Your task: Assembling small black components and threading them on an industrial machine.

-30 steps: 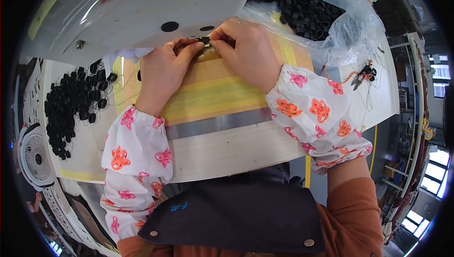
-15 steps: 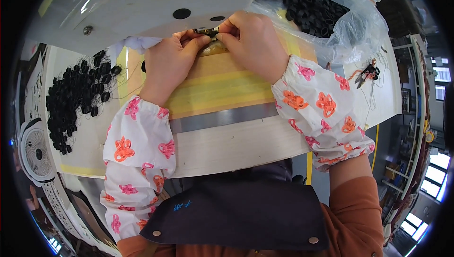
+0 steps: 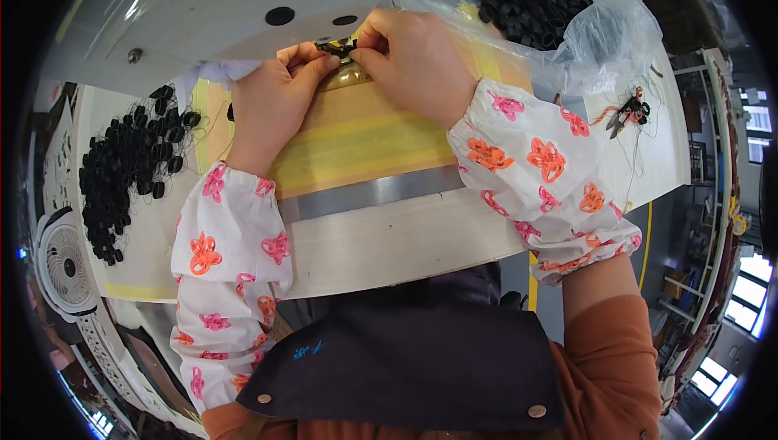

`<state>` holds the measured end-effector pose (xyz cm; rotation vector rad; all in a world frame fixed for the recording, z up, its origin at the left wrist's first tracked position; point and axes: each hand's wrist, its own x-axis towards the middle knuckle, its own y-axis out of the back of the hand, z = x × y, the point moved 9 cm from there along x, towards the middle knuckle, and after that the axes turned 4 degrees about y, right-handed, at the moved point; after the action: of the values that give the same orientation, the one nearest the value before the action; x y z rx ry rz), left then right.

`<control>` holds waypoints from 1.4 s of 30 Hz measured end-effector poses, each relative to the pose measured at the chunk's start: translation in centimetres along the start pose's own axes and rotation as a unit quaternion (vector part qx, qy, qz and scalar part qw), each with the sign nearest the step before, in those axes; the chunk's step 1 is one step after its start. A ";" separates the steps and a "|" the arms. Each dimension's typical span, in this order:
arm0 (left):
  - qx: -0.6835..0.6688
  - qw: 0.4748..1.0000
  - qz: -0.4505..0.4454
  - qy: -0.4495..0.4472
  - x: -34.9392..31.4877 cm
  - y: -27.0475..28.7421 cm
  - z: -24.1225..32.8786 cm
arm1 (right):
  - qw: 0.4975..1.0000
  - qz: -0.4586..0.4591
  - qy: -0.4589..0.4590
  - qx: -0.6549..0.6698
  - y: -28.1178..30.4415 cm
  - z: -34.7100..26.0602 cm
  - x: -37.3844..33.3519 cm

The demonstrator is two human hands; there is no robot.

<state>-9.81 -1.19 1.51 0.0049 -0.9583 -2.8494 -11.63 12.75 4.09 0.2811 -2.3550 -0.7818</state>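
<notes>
Both my hands meet under the arm of a white sewing machine point(image 3: 219, 23), close to its needle area. Between my fingertips lies a small black band point(image 3: 334, 48), mostly hidden by the fingers. My left hand point(image 3: 271, 104) pinches its left side with thumb and forefinger. On the other side, my right hand point(image 3: 413, 55) pinches it too, with the wrist bent inward. Just below the fingertips shows a shiny metal plate point(image 3: 347, 75) of the machine. Floral white sleeve covers reach over both forearms.
At left lies a heap of small black loops point(image 3: 121, 173) with trailing threads. A clear plastic bag point(image 3: 612, 31) of black loops point(image 3: 510, 2) sits at the back right. Thread snips point(image 3: 624, 116) lie at the right. Yellow tape point(image 3: 365, 140) covers part of the table.
The view has shifted slightly, so the machine and both hands appear further left and higher. Both hands keep their pinch at the needle area, and the black band shows more between the fingertips.
</notes>
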 end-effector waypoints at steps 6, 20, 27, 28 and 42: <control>0.012 0.999 -0.001 -0.049 0.1 -0.2 1.1 | 1.000 0.001 0.000 -0.009 0.5 0.0 -0.1; 0.054 0.968 -0.007 -0.245 -7.2 -0.7 5.4 | 0.969 -0.093 -0.164 0.160 -0.7 0.6 -2.6; 0.052 0.966 0.034 -0.253 -5.9 1.1 5.4 | 0.959 -0.088 -0.140 0.232 -0.3 -1.4 -4.2; 0.026 0.968 0.063 -0.242 -5.3 1.9 5.3 | 0.975 -0.092 -0.083 0.183 0.1 -3.2 -4.7; 0.006 0.990 -0.087 -0.110 -3.0 -0.1 2.8 | 0.897 -0.243 -0.183 0.320 -1.7 -0.3 -2.4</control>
<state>-6.94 0.95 3.54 -0.2404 -1.0654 -3.0522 -9.55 12.14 2.01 1.1200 -2.8956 -0.2382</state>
